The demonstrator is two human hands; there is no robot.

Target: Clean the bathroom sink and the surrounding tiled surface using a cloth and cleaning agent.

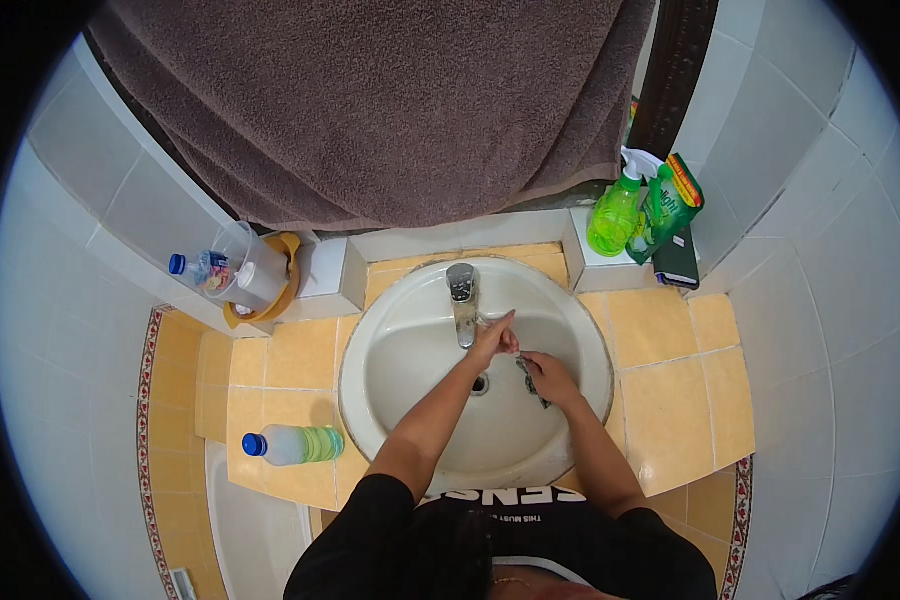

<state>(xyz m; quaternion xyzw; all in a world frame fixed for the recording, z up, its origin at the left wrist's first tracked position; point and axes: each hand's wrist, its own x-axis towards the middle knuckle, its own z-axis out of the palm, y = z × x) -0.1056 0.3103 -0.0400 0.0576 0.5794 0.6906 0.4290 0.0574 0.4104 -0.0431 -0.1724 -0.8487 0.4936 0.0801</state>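
Observation:
Both of my hands are over the white oval washbasin point(420, 375). Near the spout of the chrome faucet point(463, 307), my left hand point(497, 337) has its fingers partly extended; whether it grips anything is unclear. My right hand point(551, 376) holds a small dark, patterned item point(532, 382), perhaps a cloth, which hangs down inside the basin. The fingertips of the two hands are close together. Below and left of them lies the drain hole point(479, 385).
A blue-capped bottle of greenish liquid point(300, 445) is on the yellow tiled counter point(660, 405) at left. The right ledge holds a green spray bottle point(613, 214), a green pouch point(667, 214) and a dark notebook-like item point(677, 259). A clear container point(258, 270) stands left; a brown towel point(390, 112) hangs behind.

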